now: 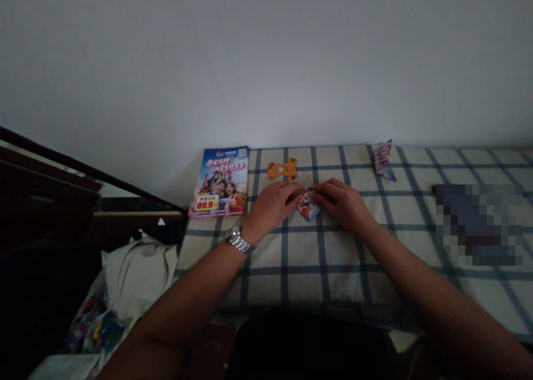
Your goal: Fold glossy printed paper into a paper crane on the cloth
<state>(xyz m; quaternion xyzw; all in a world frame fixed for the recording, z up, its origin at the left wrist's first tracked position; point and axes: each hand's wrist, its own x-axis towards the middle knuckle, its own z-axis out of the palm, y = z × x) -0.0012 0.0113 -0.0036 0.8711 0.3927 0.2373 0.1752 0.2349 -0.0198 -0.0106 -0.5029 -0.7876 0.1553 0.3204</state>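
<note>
Holding 1 folded leaflet, left hand, right hand

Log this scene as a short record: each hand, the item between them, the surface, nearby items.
left hand: fingertips on a folded red-and-blue glossy printed paper
right hand: fingertips on that paper's other side
wrist: silver metal link watch on left wrist
surface: white cloth with blue checks
nearby: blue glossy leaflet marked 89.9; orange bear-shaped cutout; second folded printed paper
</note>
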